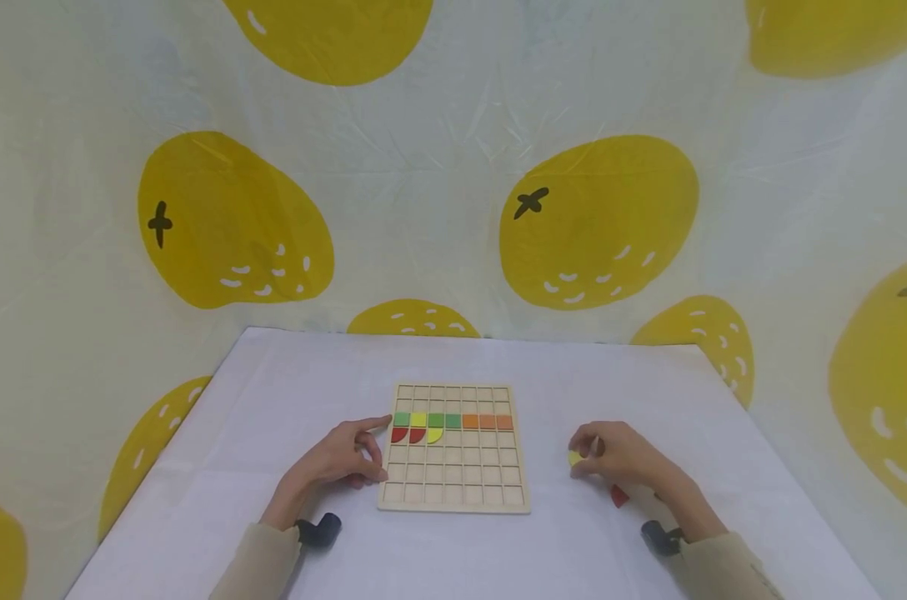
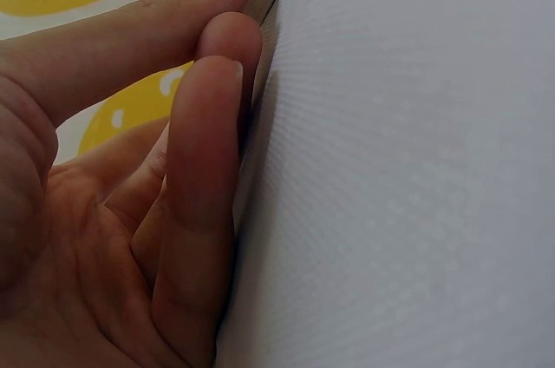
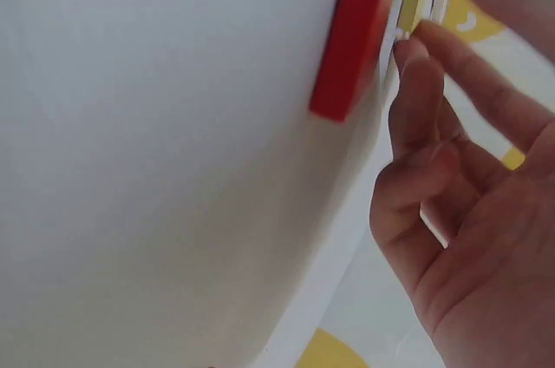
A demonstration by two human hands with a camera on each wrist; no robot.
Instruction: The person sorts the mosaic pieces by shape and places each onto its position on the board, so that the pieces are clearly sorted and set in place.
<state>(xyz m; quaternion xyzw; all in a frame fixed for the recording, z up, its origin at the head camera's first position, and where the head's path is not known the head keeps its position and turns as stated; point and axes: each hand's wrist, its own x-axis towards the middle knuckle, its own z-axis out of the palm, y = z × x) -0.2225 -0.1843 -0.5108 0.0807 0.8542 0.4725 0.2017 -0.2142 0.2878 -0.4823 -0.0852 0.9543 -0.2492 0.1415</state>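
Note:
A square wooden grid board lies on the table. One row holds green, yellow and orange square tiles. The row below has red quarter-circle tiles and a yellow quarter-circle tile at its left end. My left hand touches the board's left side with index finger and thumb spread along it. Right of the board, my right hand pinches a yellow tile between thumb and fingertips; its full shape is hidden. Below that hand lies a red tile, also close up in the right wrist view.
A white cloth covers the table. Behind it hangs a pale curtain printed with yellow fruit. Black wrist-worn devices sit on the left wrist and on the right wrist.

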